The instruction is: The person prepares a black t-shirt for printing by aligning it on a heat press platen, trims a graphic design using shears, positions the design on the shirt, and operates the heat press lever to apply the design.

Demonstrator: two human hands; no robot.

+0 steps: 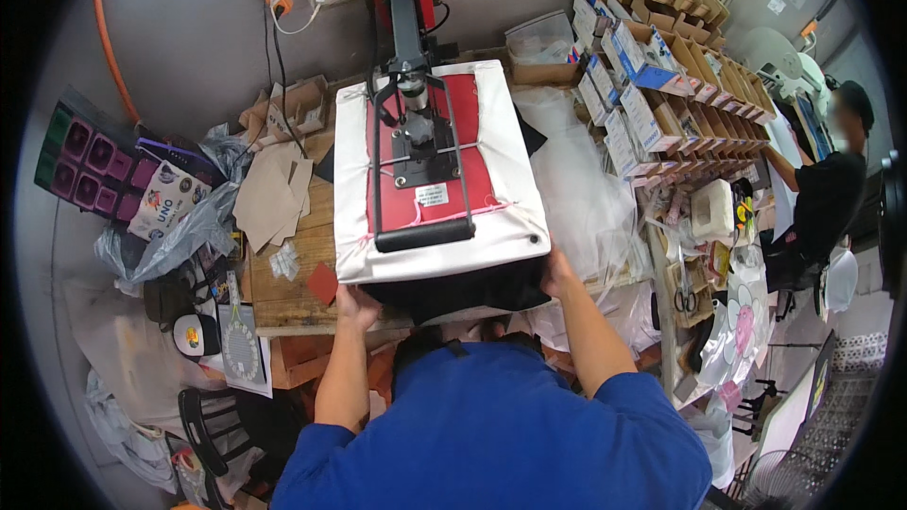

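Jutting toward the near edge of the table (326, 227) from beneath the heat press (435, 165), the black cloth (463, 293) is flanked — left hand (356, 307) and right hand (559, 276) about equally near its ends. Its visible strip is laid crosswise; whether the hidden fingers are spread or pinching cannot be told.

Small workshop indicated: a heat press (425, 170) is set on a wooden bench (323, 212), upper centre; cardboard bins (699, 85) are stacked upper right; scissors (684, 298) and a co-worker (820, 194) are seen further right.
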